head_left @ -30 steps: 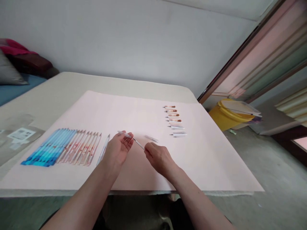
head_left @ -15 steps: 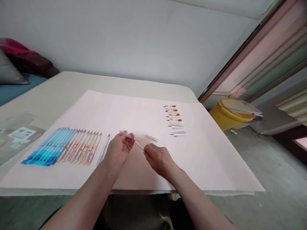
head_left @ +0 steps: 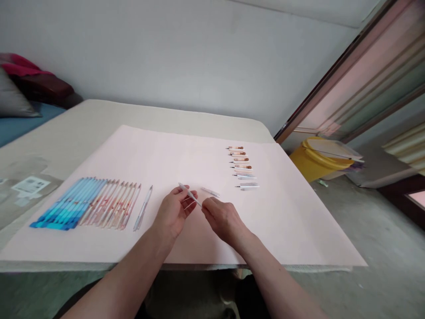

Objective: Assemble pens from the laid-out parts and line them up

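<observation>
My left hand (head_left: 175, 212) and my right hand (head_left: 221, 218) meet over the pink sheet (head_left: 166, 155), both pinched on one thin white pen part (head_left: 189, 194). The left fingers hold its far end and the right fingertips close on its near end. A clear cap-like piece (head_left: 210, 192) lies on the sheet just beyond my right hand. At the left lies a row of several blue and pink-patterned pens (head_left: 88, 203), with a single white pen (head_left: 143, 207) beside it. A column of several small pen pieces (head_left: 241, 167) sits at the right.
The sheet covers a beige table (head_left: 99, 116). Plastic wrappers (head_left: 23, 186) lie at the table's left. A yellow bin (head_left: 315, 161) stands on the floor to the right, beside a sliding door frame. Cushions (head_left: 26, 84) lie at the far left.
Both hands have drawn together; the left hand moved right with the pen part, so less of the thin piece shows between them.
</observation>
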A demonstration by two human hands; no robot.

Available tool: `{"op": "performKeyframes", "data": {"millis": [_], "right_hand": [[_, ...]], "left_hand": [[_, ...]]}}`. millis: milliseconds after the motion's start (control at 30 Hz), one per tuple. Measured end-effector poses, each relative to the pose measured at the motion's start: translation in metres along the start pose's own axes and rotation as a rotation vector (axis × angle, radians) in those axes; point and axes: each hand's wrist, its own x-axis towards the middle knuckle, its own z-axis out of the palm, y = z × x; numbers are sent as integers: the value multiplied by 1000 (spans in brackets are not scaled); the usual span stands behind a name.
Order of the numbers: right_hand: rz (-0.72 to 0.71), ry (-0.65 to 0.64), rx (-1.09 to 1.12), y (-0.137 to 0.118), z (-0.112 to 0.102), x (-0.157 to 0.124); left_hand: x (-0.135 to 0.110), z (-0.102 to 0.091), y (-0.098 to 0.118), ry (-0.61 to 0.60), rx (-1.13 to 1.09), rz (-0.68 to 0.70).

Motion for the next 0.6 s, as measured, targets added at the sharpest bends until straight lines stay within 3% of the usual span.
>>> {"op": "performKeyframes", "data": {"millis": [167, 467, 600], "right_hand": [[14, 55, 69, 4, 6, 0], [168, 94, 117, 0, 8, 0], [169, 58, 92, -1, 9, 0]], "left_hand": [[-6, 5, -17, -123, 30, -33], [-8, 8, -22, -161, -3, -16], [-7, 7, -21, -147, -21, -5]]}}
